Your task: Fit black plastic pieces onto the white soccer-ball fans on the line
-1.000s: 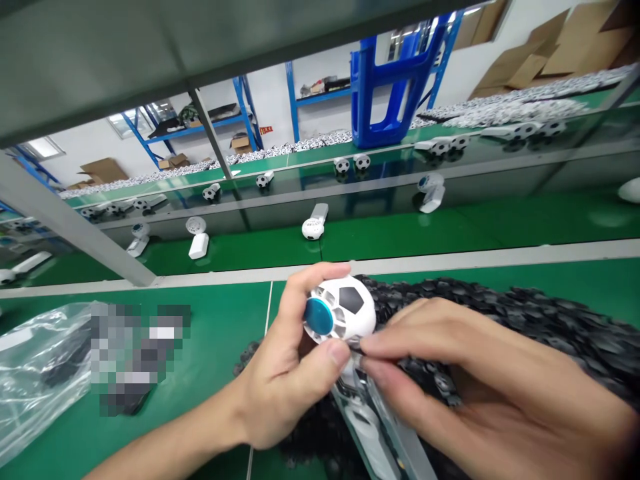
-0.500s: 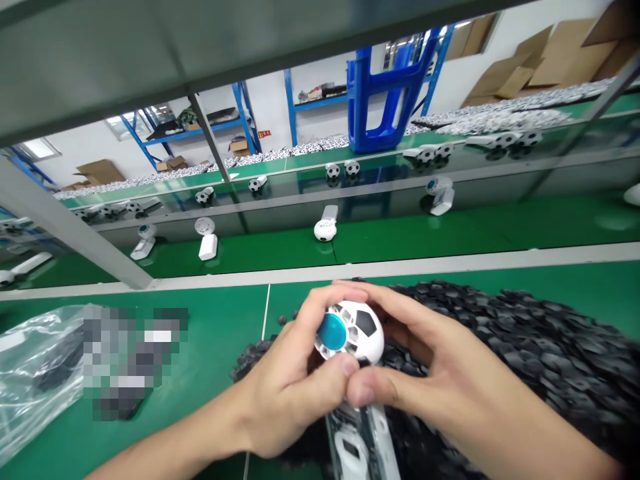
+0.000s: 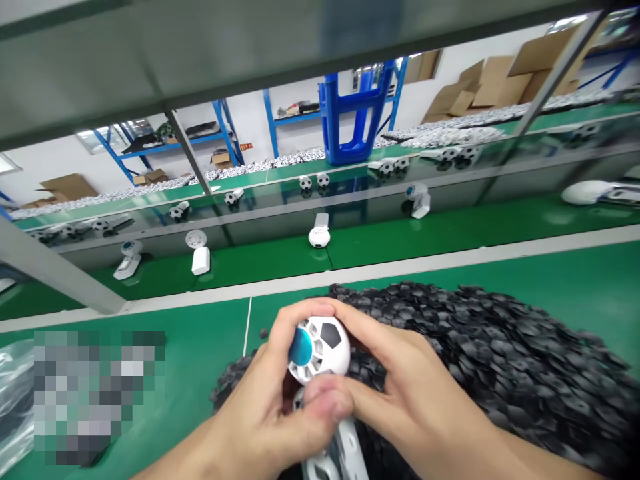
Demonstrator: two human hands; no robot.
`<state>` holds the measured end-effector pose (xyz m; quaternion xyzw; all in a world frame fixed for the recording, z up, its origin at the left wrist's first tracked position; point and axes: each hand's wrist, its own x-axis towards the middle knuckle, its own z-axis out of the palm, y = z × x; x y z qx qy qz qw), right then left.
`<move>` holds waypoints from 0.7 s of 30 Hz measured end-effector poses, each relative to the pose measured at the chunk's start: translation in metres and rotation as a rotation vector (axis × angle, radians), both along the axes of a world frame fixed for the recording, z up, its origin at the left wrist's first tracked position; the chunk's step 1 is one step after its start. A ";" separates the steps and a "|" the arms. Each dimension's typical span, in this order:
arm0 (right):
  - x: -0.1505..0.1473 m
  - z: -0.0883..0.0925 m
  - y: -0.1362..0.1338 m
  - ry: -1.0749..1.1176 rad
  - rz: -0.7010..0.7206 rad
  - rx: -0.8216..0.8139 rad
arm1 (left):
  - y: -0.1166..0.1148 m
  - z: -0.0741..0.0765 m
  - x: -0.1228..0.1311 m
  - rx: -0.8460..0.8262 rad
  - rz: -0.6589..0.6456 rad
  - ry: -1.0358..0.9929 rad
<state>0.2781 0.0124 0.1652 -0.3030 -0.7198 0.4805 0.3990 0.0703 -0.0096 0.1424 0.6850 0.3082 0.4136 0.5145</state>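
Observation:
Both hands hold a small white fan with a football-patterned head (image 3: pixel 320 350) and a blue round hub facing up and left. My left hand (image 3: pixel 263 393) grips the head from the left and below, with its fingers curled over the top. My right hand (image 3: pixel 390 380) wraps the head's right side. Its thumb presses against my left thumb below the head. A white handle (image 3: pixel 337 453) runs down from the head, and my hands hide its upper part. The fan is held above a heap of small black hexagonal pieces (image 3: pixel 480 353).
The heap spreads across a green workbench (image 3: pixel 575 280). A pixelated patch covers a clear plastic bag (image 3: pixel 13 400) at the left. Several finished fans stand on a green belt (image 3: pixel 260 257) beyond, under a grey metal frame (image 3: pixel 60 270). Blue shelving and cardboard boxes (image 3: pixel 500 87) stand farther back.
The view has swung, moving the whole scene left and down. My right hand has gone from pinching near the fan's lower edge to wrapping the head, and my thumbs now meet below it.

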 end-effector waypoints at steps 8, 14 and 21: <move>-0.001 0.000 0.008 -0.023 0.045 0.038 | -0.004 0.005 0.001 0.118 0.167 0.052; 0.015 -0.015 0.028 -0.402 -0.118 0.294 | 0.036 0.025 -0.013 0.621 0.633 0.305; 0.013 -0.058 0.025 -0.853 -0.043 0.590 | 0.167 -0.014 -0.049 0.583 0.591 0.812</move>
